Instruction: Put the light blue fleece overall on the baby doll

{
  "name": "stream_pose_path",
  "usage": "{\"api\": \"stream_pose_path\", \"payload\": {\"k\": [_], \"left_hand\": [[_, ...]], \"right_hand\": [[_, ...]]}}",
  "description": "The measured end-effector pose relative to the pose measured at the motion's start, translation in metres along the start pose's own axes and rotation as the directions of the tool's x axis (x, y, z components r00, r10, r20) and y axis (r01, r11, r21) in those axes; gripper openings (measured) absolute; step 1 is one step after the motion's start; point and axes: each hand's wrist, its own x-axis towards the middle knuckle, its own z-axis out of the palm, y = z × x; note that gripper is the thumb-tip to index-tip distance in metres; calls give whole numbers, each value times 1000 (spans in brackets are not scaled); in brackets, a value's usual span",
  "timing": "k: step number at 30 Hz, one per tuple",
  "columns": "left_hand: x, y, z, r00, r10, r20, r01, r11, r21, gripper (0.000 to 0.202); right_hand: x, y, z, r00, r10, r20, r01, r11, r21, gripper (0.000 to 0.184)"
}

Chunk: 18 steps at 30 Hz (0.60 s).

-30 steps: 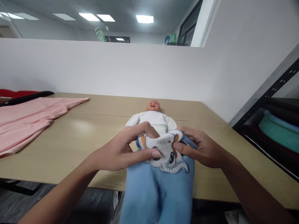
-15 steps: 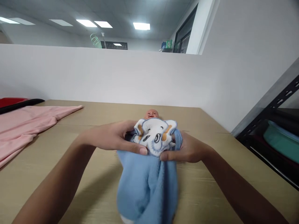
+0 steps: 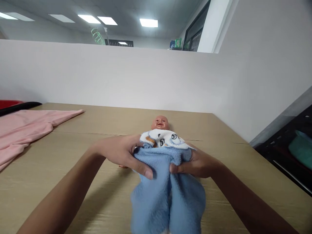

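Observation:
A fuzzy blue cloth garment hangs toward me between my hands, with a white flap at its top showing an embroidered animal face. My left hand grips its left side, thumb lying on the blue fabric. On the right side, my right hand holds the cloth with the thumb in front and the fingers hidden behind. Just beyond the flap lies a baby doll, its bald head facing up; most of its body is covered by the cloth. A small bit of the doll shows below my left hand.
Pink cloth is spread on the wooden table at the left, beside a red item with a black rim. A white wall borders the table's far side. At the right stands a black rack holding a teal container.
The white face flap has folded back toward the doll, and more blue fabric now shows between my hands. Both thumbs moved lower onto the blue cloth. More of the doll's head is visible.

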Motion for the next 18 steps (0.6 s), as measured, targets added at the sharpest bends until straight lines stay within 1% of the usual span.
{"api": "stream_pose_path", "payload": {"k": [1, 2, 3, 4, 5, 6, 7, 8, 9, 10, 11, 12, 13, 15, 17, 18], "left_hand": [[0, -3, -1, 1000, -1, 29, 2, 1000, -26, 37], [1, -5, -2, 999, -9, 43, 12, 998, -68, 28], [1, -7, -2, 999, -12, 41, 17, 992, -122, 20], [2, -8, -1, 1000, -4, 25, 8, 983, -182, 15], [2, -8, -1, 1000, 16, 0, -15, 972, -235, 13], [2, -9, 0, 999, 38, -29, -45, 962, -270, 13], [2, -9, 1, 998, 50, -44, -61, 957, -285, 14], [2, -10, 1, 998, 34, -47, -45, 958, -285, 15], [1, -10, 0, 1000, -5, -29, -4, 962, -271, 16], [0, -11, -1, 999, -47, 4, 47, 969, -242, 18], [0, -11, -2, 996, -78, 50, 87, 976, -202, 23], [0, -11, -3, 991, -84, 109, 101, 982, -161, 28], [1, -11, -4, 982, -66, 176, 90, 988, -128, 30], [4, -8, -6, 951, 22, 308, 13, 994, -112, 27], [7, -6, -6, 921, 91, 378, -36, 988, -151, 19], [8, -5, -6, 915, 111, 389, -46, 984, -173, 16]], "right_hand": [[1, 3, -3, 1000, -11, -9, 11, 1000, 2, 56], [1, 8, -5, 1000, -18, 9, 18, 1000, 1, 56], [2, 12, -8, 998, -15, 58, 14, 1000, 10, 58], [3, 16, -10, 991, 2, 137, -6, 1000, 31, 62], [3, 20, -11, 971, 32, 238, -48, 997, 61, 68], [3, 22, -11, 940, 66, 335, -101, 991, 88, 74], [3, 23, -11, 909, 91, 406, -145, 984, 106, 79], [3, 22, -10, 893, 101, 439, -168, 979, 115, 81], [3, 20, -9, 896, 99, 434, -166, 979, 119, 80], [2, 17, -8, 912, 87, 402, -148, 981, 124, 77], [1, 15, -6, 933, 67, 353, -125, 982, 143, 73], [1, 13, -5, 955, 46, 294, -101, 980, 173, 71], [0, 11, -3, 974, 29, 227, -79, 974, 213, 70], [-1, 10, 0, 997, 17, 80, -40, 955, 295, 73], [-3, 10, 5, 998, 35, -46, -17, 934, 356, 78], [-4, 9, 8, 995, 55, -87, -18, 925, 379, 79]]}}
